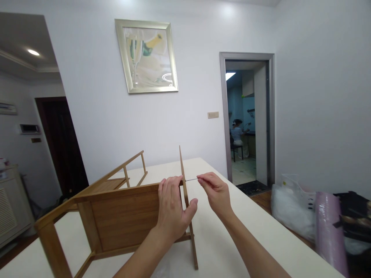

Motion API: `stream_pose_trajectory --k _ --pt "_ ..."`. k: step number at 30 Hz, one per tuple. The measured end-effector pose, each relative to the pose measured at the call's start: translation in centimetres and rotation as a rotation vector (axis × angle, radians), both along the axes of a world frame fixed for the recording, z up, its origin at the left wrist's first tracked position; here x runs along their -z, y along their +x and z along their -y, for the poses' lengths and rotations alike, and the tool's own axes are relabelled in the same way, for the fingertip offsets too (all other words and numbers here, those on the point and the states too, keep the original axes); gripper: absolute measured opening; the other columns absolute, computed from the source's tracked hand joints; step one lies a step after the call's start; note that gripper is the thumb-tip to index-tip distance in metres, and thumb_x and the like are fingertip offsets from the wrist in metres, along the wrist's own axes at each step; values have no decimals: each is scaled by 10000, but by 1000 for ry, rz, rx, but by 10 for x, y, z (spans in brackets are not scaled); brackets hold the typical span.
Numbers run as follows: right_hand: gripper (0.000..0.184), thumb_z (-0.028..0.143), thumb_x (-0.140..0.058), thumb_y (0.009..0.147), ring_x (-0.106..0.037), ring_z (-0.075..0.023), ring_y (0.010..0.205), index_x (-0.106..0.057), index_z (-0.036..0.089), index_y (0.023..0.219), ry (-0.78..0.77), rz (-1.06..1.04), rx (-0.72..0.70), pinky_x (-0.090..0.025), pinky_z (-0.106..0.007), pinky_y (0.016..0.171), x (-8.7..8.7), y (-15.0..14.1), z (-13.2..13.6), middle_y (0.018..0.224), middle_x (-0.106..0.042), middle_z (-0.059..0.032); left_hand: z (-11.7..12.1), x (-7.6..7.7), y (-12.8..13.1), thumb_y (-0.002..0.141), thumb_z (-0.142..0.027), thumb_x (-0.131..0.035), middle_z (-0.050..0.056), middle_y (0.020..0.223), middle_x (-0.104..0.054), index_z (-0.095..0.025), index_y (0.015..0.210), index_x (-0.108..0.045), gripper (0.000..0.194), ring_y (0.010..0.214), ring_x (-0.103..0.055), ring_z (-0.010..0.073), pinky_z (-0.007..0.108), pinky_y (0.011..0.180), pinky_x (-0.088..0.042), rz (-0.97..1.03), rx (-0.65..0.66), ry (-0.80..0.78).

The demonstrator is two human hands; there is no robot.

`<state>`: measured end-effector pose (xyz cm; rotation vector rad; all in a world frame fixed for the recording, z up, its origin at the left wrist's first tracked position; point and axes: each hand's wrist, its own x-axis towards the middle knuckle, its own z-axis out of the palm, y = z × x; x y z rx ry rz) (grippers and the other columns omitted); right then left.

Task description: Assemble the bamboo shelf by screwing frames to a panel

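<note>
A brown wooden frame with a panel (124, 220), part of a small shelf or rack, lies on its side on the white table (220, 239). My left hand (172, 208) is closed over the panel's top edge at its right end, the thumb reaching past a slim wooden upright (194, 247). To the right, my right hand (214, 191) pinches a thin metal rod (191, 179), much like a hex key. The rod lies nearly level, and its far tip meets the upright's outer side beside my left fingertips. The tip's seat is too small to make out.
Another ladder-like wooden side (126, 175) extends behind the panel. On the floor at right are a clear plastic bag (290, 208) and a pink wrapped roll (330, 227). A person (237, 133) sits beyond the doorway (223, 116). A framed picture (149, 58) hangs on the wall.
</note>
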<state>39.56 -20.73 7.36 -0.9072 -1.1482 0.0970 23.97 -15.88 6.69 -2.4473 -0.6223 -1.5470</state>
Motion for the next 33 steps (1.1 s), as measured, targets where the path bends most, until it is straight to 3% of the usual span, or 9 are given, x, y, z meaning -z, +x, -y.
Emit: stream_pose_trajectory --k 13,17,22,27,33 --pt "127 363 -676 769 -580 -182 760 -732 253 802 -73 -20 -20 -478 -325 673 3 1 -4 808 -667 -34 3 -1 0 841 -422 -461 138 1188 -538 -164 1259 -372 499 1151 -473 287 537 1052 -253 14 2 0" --pt "147 363 -709 733 -562 -151 631 -715 225 781 -109 -136 -76 -460 -302 599 0 -5 -1 700 -654 -17 3 -1 0 835 -421 -466 139 1194 -537 -159 1271 -369 518 1160 -471 289 538 1058 -248 8 0 -1" --pt "210 373 -723 725 -541 -116 510 -680 190 818 -160 -287 -250 -418 -264 527 0 -5 -1 549 -591 21 3 -1 1 824 -410 -480 137 1189 -540 -156 1272 -370 526 1149 -478 285 531 1058 -254 7 -2 1" --pt "235 346 -771 679 -542 -101 501 -687 163 800 -196 -434 -528 -489 -310 614 0 1 -2 585 -636 3 2 0 0 818 -406 -497 141 1184 -540 -144 1271 -370 538 1147 -472 283 528 1058 -251 12 5 18" --pt "202 304 -732 708 -615 -131 557 -709 154 842 -207 -445 -629 -515 -329 656 -1 7 1 678 -703 -43 2 0 0 828 -401 -488 138 1195 -538 -150 1265 -373 517 1159 -468 280 525 1060 -254 11 2 4"
